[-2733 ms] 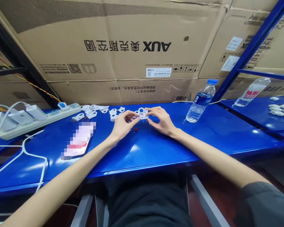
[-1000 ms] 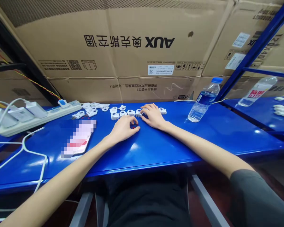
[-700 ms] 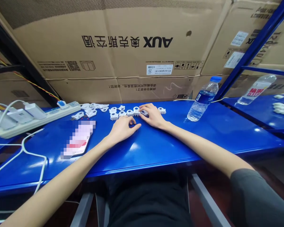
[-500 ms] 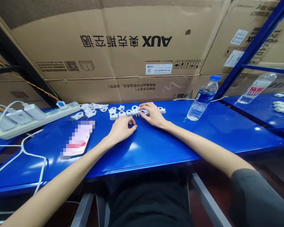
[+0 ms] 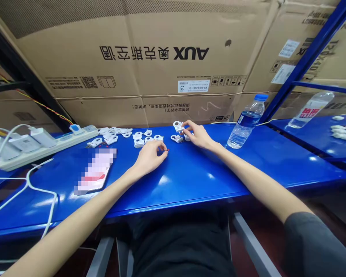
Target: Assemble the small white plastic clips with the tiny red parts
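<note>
Right hand (image 5: 200,135), lifted, white ringed clip (image 5: 178,125)

Right hand (image 5: 198,134) has lifted a white clip (image 5: 178,125) — rightwards

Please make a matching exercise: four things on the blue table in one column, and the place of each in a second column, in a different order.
Things:
1. water bottle
2. power strip
3. phone
4. white part

Places:
A. flat on the table, left of the left hand
B. at the fingertips of the right hand
C. standing to the right of the right hand
D. far left, chargers plugged in

Pairs: 1-C, 2-D, 3-A, 4-B
</note>
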The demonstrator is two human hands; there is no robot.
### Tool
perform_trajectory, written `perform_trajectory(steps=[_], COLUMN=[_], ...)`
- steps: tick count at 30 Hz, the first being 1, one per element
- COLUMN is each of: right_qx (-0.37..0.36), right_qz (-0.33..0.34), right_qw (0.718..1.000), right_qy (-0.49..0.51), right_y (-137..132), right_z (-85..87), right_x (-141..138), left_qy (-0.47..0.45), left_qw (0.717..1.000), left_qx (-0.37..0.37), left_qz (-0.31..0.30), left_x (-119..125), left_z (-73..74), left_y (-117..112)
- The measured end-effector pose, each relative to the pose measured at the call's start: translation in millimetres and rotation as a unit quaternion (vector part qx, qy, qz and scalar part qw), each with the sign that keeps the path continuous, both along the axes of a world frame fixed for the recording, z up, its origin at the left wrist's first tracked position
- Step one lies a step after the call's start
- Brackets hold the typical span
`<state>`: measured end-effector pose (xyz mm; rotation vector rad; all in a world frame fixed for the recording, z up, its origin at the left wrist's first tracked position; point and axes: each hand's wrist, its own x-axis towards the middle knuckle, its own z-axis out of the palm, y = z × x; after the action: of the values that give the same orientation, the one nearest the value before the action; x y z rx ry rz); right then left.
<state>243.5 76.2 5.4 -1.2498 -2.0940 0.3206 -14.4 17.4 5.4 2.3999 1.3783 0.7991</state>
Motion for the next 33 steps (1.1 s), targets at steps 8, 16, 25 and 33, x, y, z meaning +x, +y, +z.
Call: perform_trajectory(steps=[8,16,25,33], right_qx=[-0.021,-0.021,-0.017,-0.012], right_qz=[0.016,-0.048,-0.102,-0.138], right_qw=[1.0,0.998,0.993,0.986], right_qy=[-0.009,-0.032,-0.053,-0.095], right_y=[0.3,-7.7,-18.0,-22.4], right_z=[-10.2,-9.0,-10.9,-10.8], right_x=[-8.2,-17.3,-30.8,-36.7], left_qy=[0.004,-0.007,-0.006,-0.016], left_qw=[1.0,1.0,1.0,1.0], left_qx=[-0.001,0.001,-0.002,0.005], left_qz=[0.001,0.005,0.016,0.013], left_x=[0.9,2.1,2.9,2.4], left_z=[0.4,2.3,4.0,3.5], left_y=[-1.9,-2.7,-3.4,-3.3])
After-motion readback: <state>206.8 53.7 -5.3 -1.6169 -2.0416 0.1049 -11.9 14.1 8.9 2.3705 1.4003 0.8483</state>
